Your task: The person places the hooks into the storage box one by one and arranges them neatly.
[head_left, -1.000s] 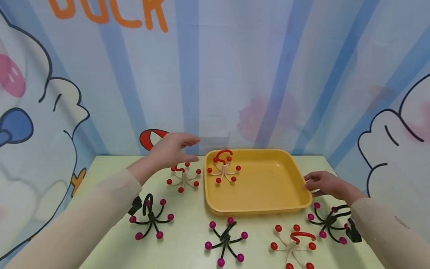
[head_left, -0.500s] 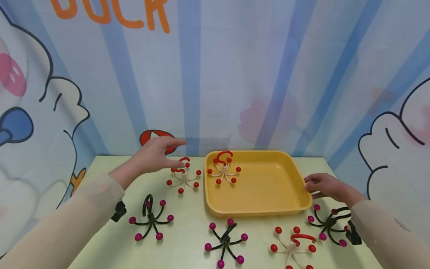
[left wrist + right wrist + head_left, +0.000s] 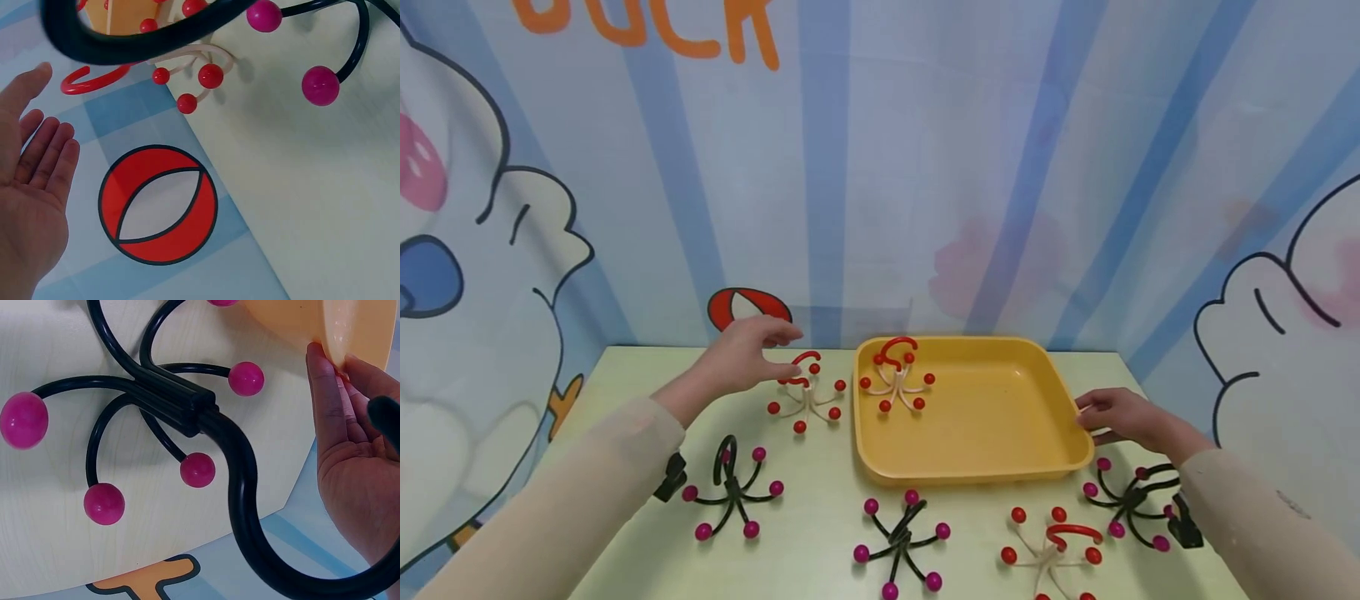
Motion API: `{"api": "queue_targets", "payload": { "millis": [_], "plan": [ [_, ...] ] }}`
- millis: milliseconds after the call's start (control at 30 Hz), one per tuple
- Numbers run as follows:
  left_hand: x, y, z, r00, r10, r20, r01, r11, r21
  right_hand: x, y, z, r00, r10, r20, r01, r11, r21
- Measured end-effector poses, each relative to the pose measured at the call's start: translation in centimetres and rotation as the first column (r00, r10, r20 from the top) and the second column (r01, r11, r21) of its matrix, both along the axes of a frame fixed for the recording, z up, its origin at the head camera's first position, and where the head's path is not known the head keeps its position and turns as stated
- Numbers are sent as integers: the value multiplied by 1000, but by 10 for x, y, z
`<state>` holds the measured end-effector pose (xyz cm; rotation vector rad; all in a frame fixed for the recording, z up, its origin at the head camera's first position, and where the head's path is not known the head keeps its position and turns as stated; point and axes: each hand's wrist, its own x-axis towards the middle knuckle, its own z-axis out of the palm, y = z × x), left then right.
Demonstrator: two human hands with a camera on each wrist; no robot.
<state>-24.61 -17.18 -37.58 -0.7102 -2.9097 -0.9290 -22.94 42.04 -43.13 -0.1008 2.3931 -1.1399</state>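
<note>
My left hand (image 3: 739, 357) is beside the red hook of a cream multi-arm hanger (image 3: 807, 397) with red ball tips, at the table's back left. Thumb and fingers stand apart, the thumb overlapping the hook in the head view. In the left wrist view, the palm (image 3: 34, 206) faces the camera with nothing in it. My right hand (image 3: 1126, 417) pinches the right rim of a yellow tray (image 3: 977, 446), thumb on one side and fingers on the other. A second cream-and-red hanger (image 3: 898, 385) stands inside the tray's left end.
Black hangers with magenta balls stand at the left (image 3: 733, 490), front middle (image 3: 900, 537) and right, the right hanger (image 3: 1132, 498) under my right wrist. Another cream-and-red hanger (image 3: 1051, 554) is at the front right. A printed cloth backdrop (image 3: 895, 208) rises behind the table.
My left hand has moved left and slightly down, from near the tray's left edge to the hook of the cream hanger. My right hand has stayed on the tray rim.
</note>
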Motion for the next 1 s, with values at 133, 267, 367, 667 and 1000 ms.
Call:
{"api": "queue_targets", "payload": {
  "millis": [133,267,367,667,1000],
  "plan": [
    [-2,-2,-6,1000,26,2,-26,1000,-4,-1,0,-1,1000,3,4,-3,1000,-5],
    [-2,-4,-11,999,34,13,-34,999,-4,0,0,-1,1000,7,5,-7,1000,-8],
    [-3,-4,-13,999,31,20,-31,1000,6,1,0,0,1000,7,4,-7,1000,-5],
    [-5,-1,-21,998,43,49,-43,999,0,1,-1,1,1000,-1,4,1,1000,-3],
    [-6,-2,-29,999,34,31,-35,999,34,0,1,-2,1000,-5,2,5,1000,-2]
  ]
}}
